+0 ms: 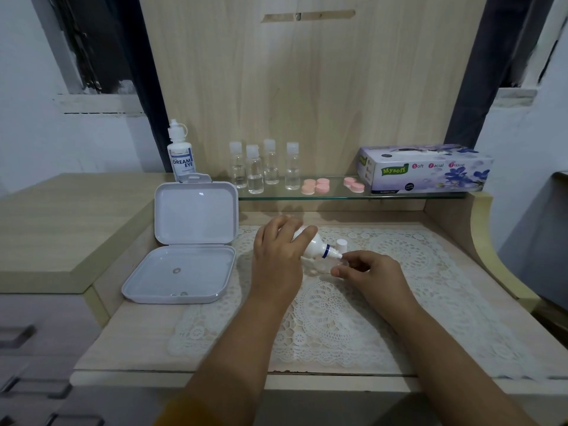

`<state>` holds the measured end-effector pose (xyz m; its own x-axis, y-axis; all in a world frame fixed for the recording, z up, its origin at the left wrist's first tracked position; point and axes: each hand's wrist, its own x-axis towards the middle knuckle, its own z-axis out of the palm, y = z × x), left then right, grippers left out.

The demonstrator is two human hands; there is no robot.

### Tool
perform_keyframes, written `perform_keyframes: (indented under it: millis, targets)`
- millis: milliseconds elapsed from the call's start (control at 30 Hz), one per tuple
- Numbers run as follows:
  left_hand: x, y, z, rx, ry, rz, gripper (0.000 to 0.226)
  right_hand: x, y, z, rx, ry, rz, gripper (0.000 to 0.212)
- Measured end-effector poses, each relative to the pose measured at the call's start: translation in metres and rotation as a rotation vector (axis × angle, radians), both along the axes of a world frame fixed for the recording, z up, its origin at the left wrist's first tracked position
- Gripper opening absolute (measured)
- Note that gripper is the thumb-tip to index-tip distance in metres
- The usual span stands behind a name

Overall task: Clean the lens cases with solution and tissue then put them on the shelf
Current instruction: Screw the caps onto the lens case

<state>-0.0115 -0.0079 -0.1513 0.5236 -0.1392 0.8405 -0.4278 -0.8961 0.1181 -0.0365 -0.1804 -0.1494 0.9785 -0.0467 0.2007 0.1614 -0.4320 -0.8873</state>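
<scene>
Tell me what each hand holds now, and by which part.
Left hand grips the solution bottle by its body. Right hand pinches a small clear item, too blurred to identify.

Bottle (180, 155) label: "DREAM EYE" in dark capitals on white, set on two lines; the smaller print above and below it is too small to read.
Tissue box (425, 169) brand: "Mysoft" in yellow letters on a green banner, on the long front face.
Tissue box wording: "Soft Facial Tissue", just right of the banner, each initial in a pink circle.
Tissue box small print: a dark round mark and a dark strip low on the front face, both unreadable; marks on the left end panel cannot be read either.
</scene>
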Motion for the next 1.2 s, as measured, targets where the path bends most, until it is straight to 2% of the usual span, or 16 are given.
perform_keyframes:
  millis: [367, 700, 1000, 1200]
  targets:
    - [-0.0007, -0.0005, 0.0017, -0.002, 0.002, 0.006, 0.058, 0.0038, -0.0019, -0.0046, -0.006, 0.002, -0.01, 0.026]
    - [-0.0009, 0.0005, 0.0002, -0.005, 0.014, 0.021, 0.061, 0.0037, -0.0017, -0.0049, -0.002, 0.003, -0.013, 0.026]
    - [0.0003, -0.0003, 0.0001, 0.001, 0.005, -0.003, 0.056, 0.0047, -0.0025, -0.0064, 0.003, 0.003, -0.013, 0.025]
    - [-0.0008, -0.0007, -0.0003, 0.001, 0.027, 0.015, 0.057, 0.003, -0.0015, -0.0037, 0.008, -0.005, -0.009, 0.019]
